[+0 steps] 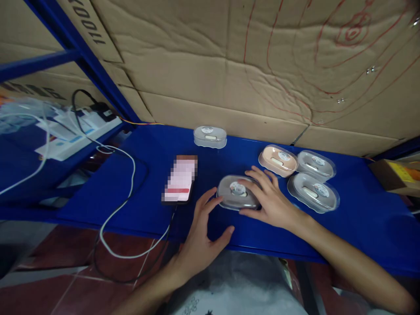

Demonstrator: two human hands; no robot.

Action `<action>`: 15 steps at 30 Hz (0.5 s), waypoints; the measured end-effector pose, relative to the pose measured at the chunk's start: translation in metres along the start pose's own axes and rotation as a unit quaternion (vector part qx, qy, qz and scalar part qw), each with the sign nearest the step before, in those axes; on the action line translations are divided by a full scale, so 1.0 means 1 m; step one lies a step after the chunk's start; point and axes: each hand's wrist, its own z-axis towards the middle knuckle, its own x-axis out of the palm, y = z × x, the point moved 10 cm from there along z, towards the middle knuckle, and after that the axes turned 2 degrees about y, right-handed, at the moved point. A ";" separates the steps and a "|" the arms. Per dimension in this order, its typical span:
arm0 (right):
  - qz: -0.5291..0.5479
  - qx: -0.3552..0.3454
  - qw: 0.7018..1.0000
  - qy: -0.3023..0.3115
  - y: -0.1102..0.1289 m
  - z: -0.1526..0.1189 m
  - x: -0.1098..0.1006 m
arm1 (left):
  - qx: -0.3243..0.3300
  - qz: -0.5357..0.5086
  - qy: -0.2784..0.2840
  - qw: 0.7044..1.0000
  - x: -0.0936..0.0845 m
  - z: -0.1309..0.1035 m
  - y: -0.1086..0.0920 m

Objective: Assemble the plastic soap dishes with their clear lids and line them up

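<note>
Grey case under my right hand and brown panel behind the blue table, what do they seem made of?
Grey case: likely smooth plastic beneath glossy, clear plastic, judging by the see-through edge and reflections. Brown panel: probably matte cardboard, judging by its creases and dull surface.

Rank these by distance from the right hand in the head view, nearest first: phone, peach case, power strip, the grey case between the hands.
1. Grey case: partly under the right hand.
2. Peach case: just beyond its fingers.
3. Phone: left of the grey case.
4. Power strip: far left.
</note>
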 end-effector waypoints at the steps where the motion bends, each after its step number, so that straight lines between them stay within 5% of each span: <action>1: 0.026 -0.002 1.000 0.016 0.003 -0.006 0.001 | 0.000 0.022 0.013 1.000 0.004 0.001 0.001; 7: 0.195 -0.002 0.981 0.010 -0.009 -0.010 -0.002 | -0.056 0.004 0.044 0.997 0.016 0.005 0.014; 15: 0.075 0.086 0.992 -0.045 -0.060 -0.002 0.011 | -0.024 0.094 0.065 0.993 0.018 0.006 0.011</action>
